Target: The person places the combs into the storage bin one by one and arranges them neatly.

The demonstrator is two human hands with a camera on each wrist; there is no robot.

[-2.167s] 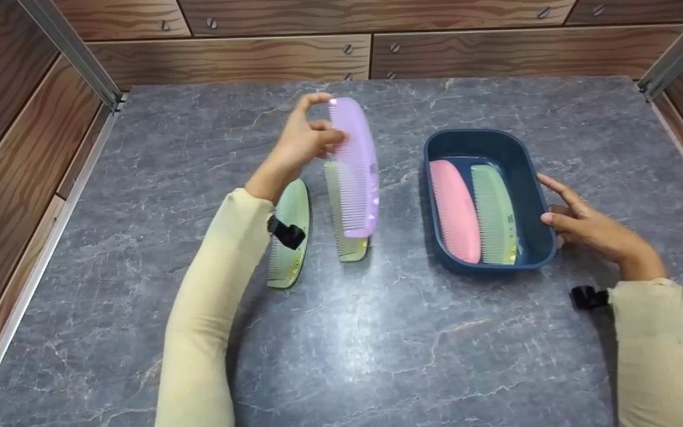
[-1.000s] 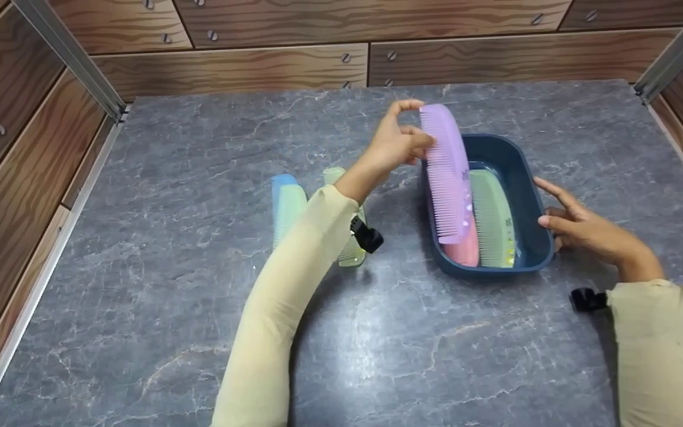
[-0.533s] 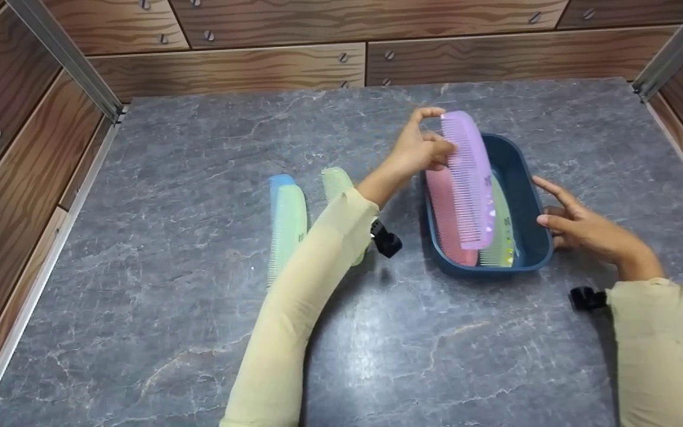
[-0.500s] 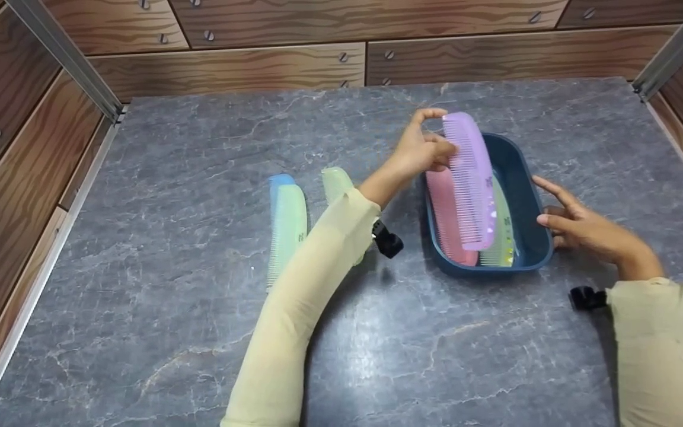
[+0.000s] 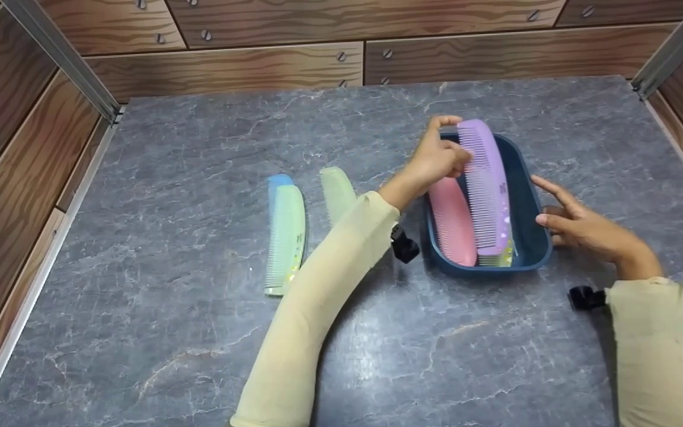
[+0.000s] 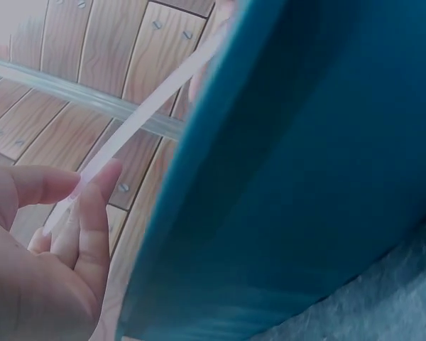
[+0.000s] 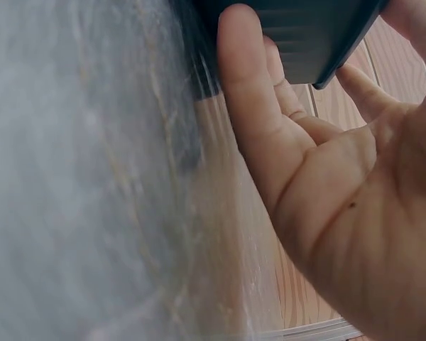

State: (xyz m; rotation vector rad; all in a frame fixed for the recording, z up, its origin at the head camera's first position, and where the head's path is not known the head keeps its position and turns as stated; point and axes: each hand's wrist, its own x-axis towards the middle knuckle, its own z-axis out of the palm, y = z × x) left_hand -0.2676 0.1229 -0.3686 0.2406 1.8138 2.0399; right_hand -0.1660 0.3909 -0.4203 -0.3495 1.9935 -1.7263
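My left hand [image 5: 436, 160] pinches a lilac comb [image 5: 487, 190] by its toothed side, thumb and fingertips near the upper end. The comb is tilted over the dark blue tub [image 5: 531, 261], above a green comb [image 5: 504, 258] that it mostly covers. Beside that, against the left wall inside, lies a pink comb [image 5: 453, 222]. At the tub's right side my right hand [image 5: 596, 231] grips the rim with the thumb, its index finger stretched along the outside. In the left wrist view the lilac comb [image 6: 149, 110] appears edge-on between the fingers.
Left of the tub, a light green comb [image 5: 287, 243] overlaps a blue comb [image 5: 280, 179] on the grey marbled table [image 5: 158, 308]. A pale green comb [image 5: 337, 193] lies partly hidden by my left sleeve. Wood-patterned panels [image 5: 229, 68] border the table.
The left hand has carried the lilac comb rightward from above the loose combs to over the tub, lowering it toward the green comb. The right hand has stayed at the tub's side.
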